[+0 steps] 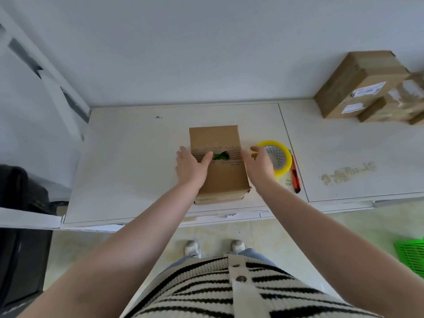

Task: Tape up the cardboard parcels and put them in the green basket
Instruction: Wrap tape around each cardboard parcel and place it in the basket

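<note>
The cardboard parcel point(218, 164) lies on the white table point(128, 161), near its front edge, with its long axis running away from the person. Its top is torn across the middle, and something green shows through the gap. The left hand point(191, 167) rests flat on the parcel's left side, thumb laid over the top by the tear; its grip is open, pressing rather than clasping. The right hand point(259, 164) stands at the parcel's right edge, fingers spread and loose, holding nothing. Whether it touches the cardboard cannot be told.

The yellow-rimmed tape roll point(276, 158) sits just right of the parcel, right behind that open hand, so the right hand is much the nearer one to it. An orange utility knife point(295, 172) lies just beyond the roll, parallel to the parcel's long side. Likely the next move is a short reach rightward for the tape while the left hand steadies the box.

Farther right of the parcel, at the table's back, stacked boxes point(360, 86) stand against the pale wall. The green basket point(411, 255) is on the floor, low and well to the parcel's right, partly cut off by the frame.
</note>
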Demonstrator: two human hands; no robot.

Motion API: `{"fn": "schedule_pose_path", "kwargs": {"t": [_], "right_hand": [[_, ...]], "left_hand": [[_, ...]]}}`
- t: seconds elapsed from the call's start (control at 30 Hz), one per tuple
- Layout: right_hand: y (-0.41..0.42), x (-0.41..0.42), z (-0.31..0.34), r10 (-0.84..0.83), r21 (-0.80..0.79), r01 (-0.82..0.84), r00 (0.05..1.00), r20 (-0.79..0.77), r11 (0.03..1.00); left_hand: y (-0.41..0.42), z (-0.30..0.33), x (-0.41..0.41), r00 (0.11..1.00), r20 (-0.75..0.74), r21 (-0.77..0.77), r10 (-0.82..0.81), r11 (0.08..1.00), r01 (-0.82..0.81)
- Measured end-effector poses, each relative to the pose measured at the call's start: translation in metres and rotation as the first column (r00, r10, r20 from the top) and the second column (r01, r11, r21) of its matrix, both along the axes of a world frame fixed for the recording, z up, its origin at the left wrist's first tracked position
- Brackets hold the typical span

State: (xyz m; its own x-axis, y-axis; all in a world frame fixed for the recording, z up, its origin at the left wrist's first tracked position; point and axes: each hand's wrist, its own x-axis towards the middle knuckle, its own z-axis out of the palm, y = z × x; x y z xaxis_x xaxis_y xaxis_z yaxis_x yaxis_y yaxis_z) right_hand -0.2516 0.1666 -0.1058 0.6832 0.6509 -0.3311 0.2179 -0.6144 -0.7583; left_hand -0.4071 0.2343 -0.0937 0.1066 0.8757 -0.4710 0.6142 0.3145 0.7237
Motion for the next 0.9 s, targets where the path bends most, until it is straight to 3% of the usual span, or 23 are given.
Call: {"fn": "schedule_pose_path", "kwargs": {"t": [0.07,0.13,0.2,0.27,0.33,0.4,0.47,0.53,0.67,0.8,0.9], "right_hand": [[-0.009,0.021,-0.002,0.043,-0.015,-0.041,0.985,0.168,0.999],[-0.02,0.039,-0.007,0.203,-0.198,-0.149,0.935,0.29,0.969],[-0.03,0.05,-0.013,0.436,-0.441,-0.267,0.832,0.343,0.857],[-0.034,0.058,-0.015,0.548,-0.515,-0.324,0.748,0.374,0.793],[-0.031,0.065,-0.006,0.499,-0.427,-0.329,0.776,0.386,0.842],[-0.022,0.074,0.012,0.383,-0.254,-0.304,0.845,0.374,0.918],[-0.011,0.081,0.039,0.352,-0.082,-0.344,0.88,0.319,0.935],[-0.005,0.084,0.07,0.481,0.023,-0.508,0.829,0.286,0.861],[-0.001,0.069,0.11,0.726,0.132,-0.765,0.641,0.25,0.63],[-0.002,0.053,0.11,0.767,0.153,-0.811,0.584,0.264,0.565],[-0.003,0.047,0.108,0.787,0.151,-0.831,0.555,0.269,0.535]], "left_hand": [[-0.001,0.007,0.001,0.995,-0.098,0.074,-0.031,0.996,0.038],[-0.002,0.014,0.004,0.986,-0.16,0.151,-0.043,0.986,0.067],[-0.005,0.021,0.01,0.982,-0.178,0.214,-0.057,0.972,0.095],[-0.01,0.027,0.015,0.984,-0.151,0.261,-0.089,0.957,0.126],[-0.017,0.033,0.02,0.989,-0.065,0.3,-0.135,0.942,0.148],[-0.02,0.038,0.025,0.984,0.035,0.341,-0.176,0.927,0.154],[-0.018,0.046,0.032,0.975,0.107,0.357,-0.193,0.923,0.144],[-0.012,0.055,0.04,0.964,0.18,0.333,-0.194,0.935,0.125],[0.003,0.071,0.039,0.909,0.386,0.216,-0.156,0.974,0.075],[0.009,0.078,0.013,0.907,0.375,0.279,-0.192,0.956,0.087],[0.013,0.078,-0.001,0.891,0.441,0.284,-0.107,0.959,-0.026]]}}
